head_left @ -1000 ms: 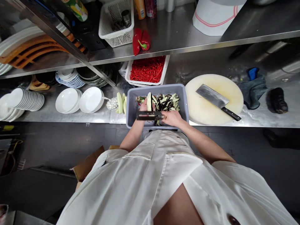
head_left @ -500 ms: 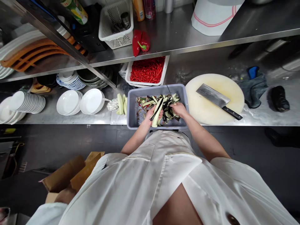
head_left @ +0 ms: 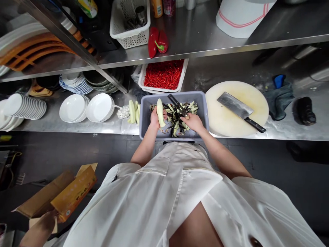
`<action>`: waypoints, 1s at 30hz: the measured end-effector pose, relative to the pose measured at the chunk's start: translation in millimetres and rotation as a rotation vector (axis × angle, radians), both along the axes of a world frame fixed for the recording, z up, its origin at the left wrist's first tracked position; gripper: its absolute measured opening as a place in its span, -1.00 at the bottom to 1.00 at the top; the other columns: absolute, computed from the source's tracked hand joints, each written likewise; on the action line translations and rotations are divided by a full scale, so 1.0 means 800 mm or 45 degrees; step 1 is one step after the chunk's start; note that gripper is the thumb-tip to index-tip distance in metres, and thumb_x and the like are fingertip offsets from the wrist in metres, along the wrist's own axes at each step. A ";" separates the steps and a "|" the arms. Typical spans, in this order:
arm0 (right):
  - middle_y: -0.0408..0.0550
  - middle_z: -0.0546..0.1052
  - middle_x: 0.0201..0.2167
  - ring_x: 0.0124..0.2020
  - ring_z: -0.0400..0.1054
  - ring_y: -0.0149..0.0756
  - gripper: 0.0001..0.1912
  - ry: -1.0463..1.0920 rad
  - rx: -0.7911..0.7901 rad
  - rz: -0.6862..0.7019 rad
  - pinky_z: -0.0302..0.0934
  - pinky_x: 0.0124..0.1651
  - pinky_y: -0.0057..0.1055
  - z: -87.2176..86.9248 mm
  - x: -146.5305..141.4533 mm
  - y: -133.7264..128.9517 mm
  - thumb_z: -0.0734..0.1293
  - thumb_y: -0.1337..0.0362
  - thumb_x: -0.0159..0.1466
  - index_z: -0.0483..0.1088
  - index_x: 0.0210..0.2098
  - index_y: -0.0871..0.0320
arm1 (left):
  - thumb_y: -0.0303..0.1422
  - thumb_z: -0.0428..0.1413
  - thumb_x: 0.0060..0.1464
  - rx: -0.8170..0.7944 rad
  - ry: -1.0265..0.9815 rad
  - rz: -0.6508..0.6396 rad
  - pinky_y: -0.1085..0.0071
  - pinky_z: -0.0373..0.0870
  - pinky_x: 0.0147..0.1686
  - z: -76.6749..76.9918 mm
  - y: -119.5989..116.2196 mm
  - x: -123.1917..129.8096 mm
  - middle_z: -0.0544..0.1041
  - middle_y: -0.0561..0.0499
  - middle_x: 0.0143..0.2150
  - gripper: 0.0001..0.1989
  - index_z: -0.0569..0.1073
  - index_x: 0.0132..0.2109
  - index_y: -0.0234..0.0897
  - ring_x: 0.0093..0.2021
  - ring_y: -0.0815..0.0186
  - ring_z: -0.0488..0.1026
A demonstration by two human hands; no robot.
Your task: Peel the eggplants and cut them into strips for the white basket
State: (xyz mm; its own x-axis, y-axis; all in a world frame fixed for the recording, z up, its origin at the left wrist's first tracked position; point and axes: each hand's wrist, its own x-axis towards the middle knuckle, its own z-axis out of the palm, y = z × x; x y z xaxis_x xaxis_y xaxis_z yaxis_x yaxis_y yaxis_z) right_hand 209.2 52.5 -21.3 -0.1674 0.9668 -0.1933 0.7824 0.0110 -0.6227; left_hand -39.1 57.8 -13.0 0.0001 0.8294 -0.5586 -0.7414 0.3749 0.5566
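Note:
My left hand (head_left: 155, 118) is wrapped round a pale peeled eggplant (head_left: 160, 112), held upright over the left part of a grey bin (head_left: 173, 96). On the right, over the same bin, my right hand (head_left: 190, 121) grips a dark-handled peeler (head_left: 178, 105), apart from the eggplant. Dark and pale peelings (head_left: 177, 124) lie in the bin under both hands. More pale peeled pieces (head_left: 132, 111) rest on the counter just left of the bin, beside some white garlic cloves (head_left: 123, 112).
Right of the bin is a round board (head_left: 213, 113) bearing a cleaver (head_left: 235, 104). Red chilies fill a white tray (head_left: 140, 81) behind. White bowls (head_left: 99, 108) stand left. Above runs a steel shelf (head_left: 200, 41). Another person's hand (head_left: 42, 224) touches a cardboard box (head_left: 74, 193) at lower left.
My left hand has moved left and now shows the eggplant's pale side, without dark strips. The peeler has lifted into clearer view. The other person's hand and box have moved left.

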 end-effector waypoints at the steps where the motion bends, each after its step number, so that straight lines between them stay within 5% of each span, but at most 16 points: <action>1: 0.05 0.67 -0.27 -0.21 0.53 -0.04 -0.62 -0.068 0.024 0.094 0.20 -0.21 -0.33 0.004 -0.002 -0.011 0.35 -0.11 0.38 0.55 -0.20 0.07 | 0.00 -0.02 0.50 0.003 0.000 0.017 0.49 0.45 -0.44 -0.003 0.003 -0.005 0.50 -0.04 -0.41 -0.53 0.53 -0.18 -0.26 -0.45 0.36 0.47; 7: 0.01 0.72 -0.18 -0.15 0.57 -0.02 -0.75 -0.292 0.166 0.501 0.20 -0.13 -0.30 0.022 -0.041 -0.053 0.38 0.05 0.34 0.61 -0.10 -0.02 | 0.08 0.04 0.45 -0.033 0.009 -0.218 0.42 0.47 -0.44 -0.021 -0.001 0.006 0.44 0.00 -0.46 -0.50 0.55 -0.15 -0.28 -0.49 0.33 0.44; 12: -0.01 0.69 -0.25 -0.22 0.53 -0.10 -0.75 -0.245 0.017 0.174 0.16 -0.24 -0.36 -0.001 -0.029 -0.027 0.33 0.06 0.34 0.59 -0.19 0.04 | 0.00 0.05 0.46 0.000 -0.016 -0.242 0.45 0.39 -0.51 -0.021 -0.015 0.011 0.47 0.01 -0.48 -0.55 0.53 -0.20 -0.29 -0.55 0.38 0.38; 15: -0.03 0.64 -0.32 -0.32 0.44 -0.19 -0.76 -0.053 -0.058 -0.025 0.12 -0.32 -0.38 -0.013 -0.017 -0.018 0.29 0.10 0.32 0.53 -0.27 0.09 | 0.03 0.13 0.40 -0.011 0.174 -0.289 0.47 0.31 -0.57 -0.021 -0.022 -0.004 0.52 -0.01 -0.45 -0.55 0.55 -0.18 -0.31 -0.59 0.41 0.36; 22: -0.16 0.45 -0.52 -0.45 0.26 -0.31 -0.70 0.319 -0.091 -0.038 0.06 -0.39 -0.40 0.001 -0.043 -0.034 0.41 0.01 0.23 0.36 -0.44 0.08 | -0.03 0.34 0.21 0.366 0.785 -0.570 0.51 0.34 -0.47 -0.022 -0.027 -0.048 0.59 0.01 -0.39 -0.64 0.65 -0.17 -0.27 -0.46 0.35 0.46; 24: -0.21 0.35 -0.59 -0.53 0.18 -0.36 -0.67 0.543 -0.308 -0.077 0.02 -0.47 -0.43 0.002 -0.041 -0.043 0.45 0.03 0.21 0.28 -0.45 0.06 | -0.12 0.38 0.17 0.516 0.940 -0.576 0.51 0.41 -0.32 -0.009 -0.022 -0.059 0.63 0.00 -0.30 -0.72 0.68 -0.16 -0.25 -0.30 0.28 0.53; 28: -0.37 0.08 -0.68 -0.68 -0.17 -0.49 -0.54 1.096 -1.164 -0.172 -0.18 -0.64 -0.52 -0.002 -0.006 -0.062 0.48 0.05 0.18 0.08 -0.45 0.00 | -0.20 0.36 0.15 0.645 1.279 -0.525 0.37 0.46 0.06 0.033 -0.012 -0.080 0.68 -0.07 -0.01 -0.69 0.69 0.00 -0.23 0.08 0.09 0.56; 30: -0.39 0.04 -0.67 -0.68 -0.22 -0.52 -0.50 1.365 -1.225 -0.230 -0.20 -0.66 -0.56 0.001 0.013 -0.068 0.48 0.04 0.19 0.03 -0.45 0.00 | -0.18 0.34 0.15 0.687 1.477 -0.545 0.32 0.44 0.16 0.050 -0.008 -0.086 0.66 -0.09 0.07 -0.65 0.67 0.04 -0.21 0.15 0.07 0.53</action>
State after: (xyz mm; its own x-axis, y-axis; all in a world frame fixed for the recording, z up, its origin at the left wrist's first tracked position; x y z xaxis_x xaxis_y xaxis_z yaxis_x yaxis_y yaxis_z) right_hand 219.6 -2.1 -20.1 -0.5376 0.5607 -0.6298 -0.1094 -0.7870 -0.6072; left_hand -107.5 51.7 26.8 0.0662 0.9976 -0.0197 0.3727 -0.0064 0.9279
